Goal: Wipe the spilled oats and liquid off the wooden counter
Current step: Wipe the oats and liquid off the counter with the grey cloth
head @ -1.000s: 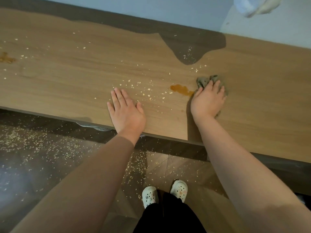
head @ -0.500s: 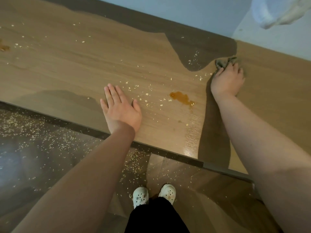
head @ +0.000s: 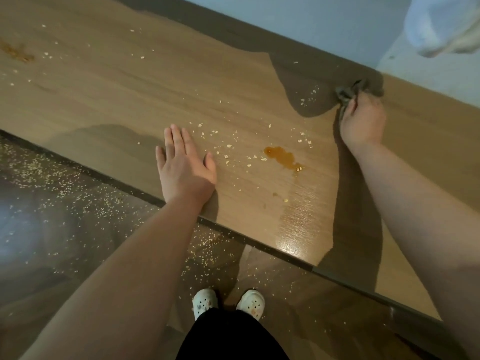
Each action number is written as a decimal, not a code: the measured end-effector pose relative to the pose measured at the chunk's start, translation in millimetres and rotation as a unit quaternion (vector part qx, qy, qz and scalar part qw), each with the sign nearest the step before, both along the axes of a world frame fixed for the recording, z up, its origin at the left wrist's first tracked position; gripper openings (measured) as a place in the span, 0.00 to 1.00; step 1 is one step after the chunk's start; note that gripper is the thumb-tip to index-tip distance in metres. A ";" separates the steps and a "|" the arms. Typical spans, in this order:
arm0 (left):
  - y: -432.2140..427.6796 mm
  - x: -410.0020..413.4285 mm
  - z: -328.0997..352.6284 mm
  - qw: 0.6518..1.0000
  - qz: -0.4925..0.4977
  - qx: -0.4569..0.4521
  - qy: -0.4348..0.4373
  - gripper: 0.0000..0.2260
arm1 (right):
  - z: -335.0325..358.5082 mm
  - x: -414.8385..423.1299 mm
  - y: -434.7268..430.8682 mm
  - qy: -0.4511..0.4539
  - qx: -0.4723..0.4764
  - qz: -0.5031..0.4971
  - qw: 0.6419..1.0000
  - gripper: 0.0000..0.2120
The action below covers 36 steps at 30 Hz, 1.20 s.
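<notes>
Oats scatter mid-table beside an amber puddle. Left hand lies flat, fingers spread, near the front edge. Right hand presses a grey cloth, fingers closed on it, far right.

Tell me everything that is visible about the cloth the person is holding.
The cloth is small, grey-brown and looks like soft fabric, crumpled into a wad with folds sticking out. It lies on the wooden counter near the back edge, partly in shadow, so its colour is hard to judge. The right hand presses on it from the near side, and its fingers cover most of it; only the far part shows. A few oats lie just to its left. The orange puddle is well apart from it.
</notes>
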<state>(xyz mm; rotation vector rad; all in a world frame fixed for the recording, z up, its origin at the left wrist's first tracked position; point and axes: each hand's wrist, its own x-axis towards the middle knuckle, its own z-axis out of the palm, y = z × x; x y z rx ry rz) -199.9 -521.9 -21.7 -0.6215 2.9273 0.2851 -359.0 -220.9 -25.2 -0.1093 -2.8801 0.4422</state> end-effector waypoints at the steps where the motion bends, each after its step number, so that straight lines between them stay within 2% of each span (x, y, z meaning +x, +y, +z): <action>1: 0.0 0.3 0.0 1.000 0.000 0.000 -0.002 0.32 | 3.8 -13.7 -2.9 -0.006 -0.001 -0.011 1.000 0.23; 7: -1.3 0.3 -3.9 1.000 -0.002 -0.001 -0.005 0.32 | 14.5 -71.6 -35.9 -0.036 -0.016 -0.010 0.999 0.18; 13: -1.9 1.6 -3.5 1.000 -0.009 -0.004 -0.008 0.32 | 12.5 -59.6 -77.0 -0.046 -0.042 0.135 0.989 0.17; 17: -1.6 1.6 -1.4 1.000 -0.011 -0.001 -0.007 0.32 | 15.8 -9.7 -72.1 -0.123 -0.051 0.256 0.957 0.19; 19: -2.3 1.0 -1.1 1.000 -0.013 0.003 -0.006 0.32 | 13.0 -5.3 -57.0 -0.130 -0.037 0.292 0.947 0.19; 22: -2.9 0.8 0.3 1.000 -0.011 0.017 -0.004 0.32 | 11.8 -32.7 -42.4 -0.077 -0.046 0.257 0.962 0.18; 25: -3.1 0.7 0.7 1.000 -0.009 0.022 0.000 0.32 | 15.8 -69.4 -51.6 -0.062 -0.076 0.172 0.980 0.18; 28: -2.4 1.3 1.6 1.000 -0.009 0.015 -0.003 0.32 | 18.0 -94.9 -77.2 -0.061 -0.114 0.135 0.982 0.17; 32: -2.3 1.0 1.0 1.000 -0.008 0.012 -0.004 0.32 | 16.9 -94.1 -100.3 -0.073 -0.117 0.176 0.975 0.17; 36: -2.6 1.3 0.8 1.000 -0.008 0.016 -0.005 0.33 | 11.4 -51.2 -95.6 -0.114 -0.122 0.302 0.939 0.16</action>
